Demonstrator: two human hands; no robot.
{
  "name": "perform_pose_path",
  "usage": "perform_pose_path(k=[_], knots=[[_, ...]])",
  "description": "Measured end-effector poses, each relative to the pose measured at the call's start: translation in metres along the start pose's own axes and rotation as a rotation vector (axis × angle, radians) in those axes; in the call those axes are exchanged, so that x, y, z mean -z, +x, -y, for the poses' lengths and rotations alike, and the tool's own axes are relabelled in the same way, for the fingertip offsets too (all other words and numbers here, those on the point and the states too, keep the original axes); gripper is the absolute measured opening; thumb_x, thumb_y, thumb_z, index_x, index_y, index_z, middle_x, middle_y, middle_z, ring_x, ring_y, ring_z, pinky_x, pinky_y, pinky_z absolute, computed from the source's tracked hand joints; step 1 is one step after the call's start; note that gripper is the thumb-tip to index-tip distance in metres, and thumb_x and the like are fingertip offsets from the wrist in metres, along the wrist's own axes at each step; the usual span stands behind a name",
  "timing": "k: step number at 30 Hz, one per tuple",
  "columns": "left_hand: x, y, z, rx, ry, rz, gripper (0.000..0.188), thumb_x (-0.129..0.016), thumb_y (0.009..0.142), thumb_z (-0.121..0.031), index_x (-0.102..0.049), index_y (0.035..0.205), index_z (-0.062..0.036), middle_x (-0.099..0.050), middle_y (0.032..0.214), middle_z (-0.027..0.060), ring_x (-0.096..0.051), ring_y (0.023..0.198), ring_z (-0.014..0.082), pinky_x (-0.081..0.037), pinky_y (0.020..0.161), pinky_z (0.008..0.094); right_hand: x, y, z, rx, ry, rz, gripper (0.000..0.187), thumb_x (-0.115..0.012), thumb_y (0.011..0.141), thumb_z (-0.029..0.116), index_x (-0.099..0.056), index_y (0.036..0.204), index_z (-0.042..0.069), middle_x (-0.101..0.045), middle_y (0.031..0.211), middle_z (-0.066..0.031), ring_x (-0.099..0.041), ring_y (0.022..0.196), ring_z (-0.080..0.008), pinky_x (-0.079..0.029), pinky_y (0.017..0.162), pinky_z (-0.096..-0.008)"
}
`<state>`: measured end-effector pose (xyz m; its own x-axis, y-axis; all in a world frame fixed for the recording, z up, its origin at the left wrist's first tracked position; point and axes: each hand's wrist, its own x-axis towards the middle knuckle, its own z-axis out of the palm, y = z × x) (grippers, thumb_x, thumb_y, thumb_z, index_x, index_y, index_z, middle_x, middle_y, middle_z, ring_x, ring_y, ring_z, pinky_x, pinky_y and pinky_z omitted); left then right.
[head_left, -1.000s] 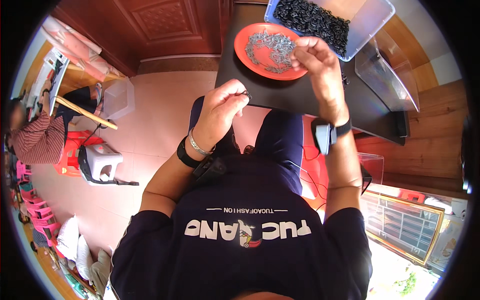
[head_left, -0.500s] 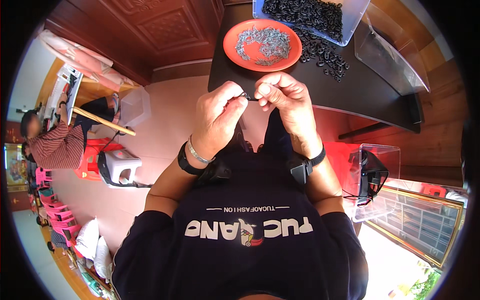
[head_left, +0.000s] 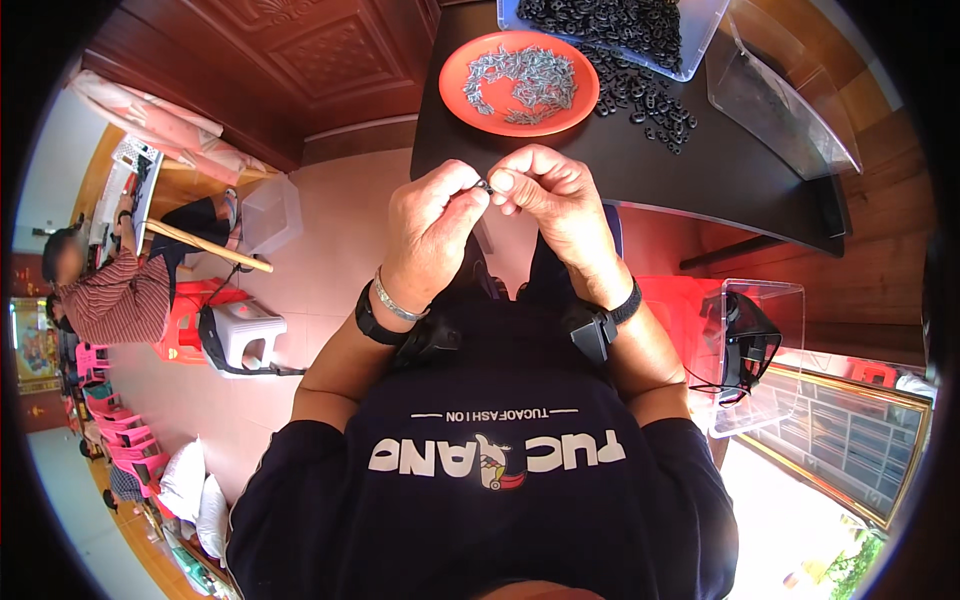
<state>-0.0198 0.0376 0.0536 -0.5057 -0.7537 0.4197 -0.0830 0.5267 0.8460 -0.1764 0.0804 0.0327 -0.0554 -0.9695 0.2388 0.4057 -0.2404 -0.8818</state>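
OK, L→R: co-worker (head_left: pixel 112 300) far L, white stool (head_left: pixel 248 330) nearby, pink flr (head_left: pixel 340 215). L hand (head_left: pixel 425 235) pinches small blk part (head_left: pixel 484 186) off blk table (head_left: pixel 690 175) near edge; orange plate (head_left: pixel 453 92) w/ metal bits (head_left: pixel 550 85) beyond. R hand (head_left: pixel 562 210) thumb + index pressed tog. at part, can't tell if gripping. Then loose blk pcs (head_left: pixel 655 105), full tub (head_left: pixel 703 45), clear plastic pc (head_left: pixel 785 108) far R.

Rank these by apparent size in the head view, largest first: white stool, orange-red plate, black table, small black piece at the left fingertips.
1. Black table
2. Orange-red plate
3. White stool
4. Small black piece
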Motion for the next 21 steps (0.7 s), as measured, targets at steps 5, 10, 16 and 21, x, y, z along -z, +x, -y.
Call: perform_pose_path(k=[5,10,16,21], knots=[[-0.003,-0.004,0.006,-0.008,0.039,0.015,0.015,-0.055,0.088,-0.01,-0.055,0.081,0.003,-0.05,0.066,0.0028,-0.047,0.057,0.0086,-0.038,0.054,0.0232,-0.003,-0.004,0.002,0.052,-0.163,-0.02,0.009,-0.063,0.089,0.009,-0.063,0.088,0.0,-0.062,0.077,-0.0011,-0.053,0.069,-0.006,-0.045,0.065,-0.0211],[-0.011,-0.006,0.009,0.024,-0.092,-0.052,0.01,-0.054,0.084,-0.004,-0.052,0.077,0.0023,-0.046,0.062,0.0065,-0.043,0.054,0.0114,-0.037,0.051,0.0268,-0.008,-0.007,-0.001,0.051,-0.156,-0.051,0.007,-0.063,0.089,0.008,-0.063,0.087,0.001,-0.061,0.077,0.001,-0.051,0.071,-0.0045,-0.044,0.066,-0.0203],[-0.005,0.003,0.023,0.051,-0.041,0.037,0.012,-0.054,0.085,-0.007,-0.053,0.078,0.002,-0.049,0.063,0.0033,-0.044,0.057,0.0078,-0.037,0.053,0.024,0.012,-0.003,0.007,-0.056,-0.366,-0.062,0.027,-0.063,0.09,0.013,-0.062,0.113,0.001,-0.063,0.094,-0.0009,-0.055,0.087,-0.0073,-0.046,0.079,-0.0236],[0.006,0.001,0.03,0.224,-0.346,-0.012,0.015,-0.055,0.088,-0.012,-0.055,0.08,0.0,-0.05,0.065,-0.0001,-0.047,0.06,0.0064,-0.039,0.057,0.0218,0.082,0.007,0.061,0.15,-1.108,-0.279,0.028,-0.063,0.084,0.008,-0.064,0.111,0.002,-0.067,0.094,-0.0069,-0.06,0.082,-0.0121,-0.048,0.074,-0.0254]])
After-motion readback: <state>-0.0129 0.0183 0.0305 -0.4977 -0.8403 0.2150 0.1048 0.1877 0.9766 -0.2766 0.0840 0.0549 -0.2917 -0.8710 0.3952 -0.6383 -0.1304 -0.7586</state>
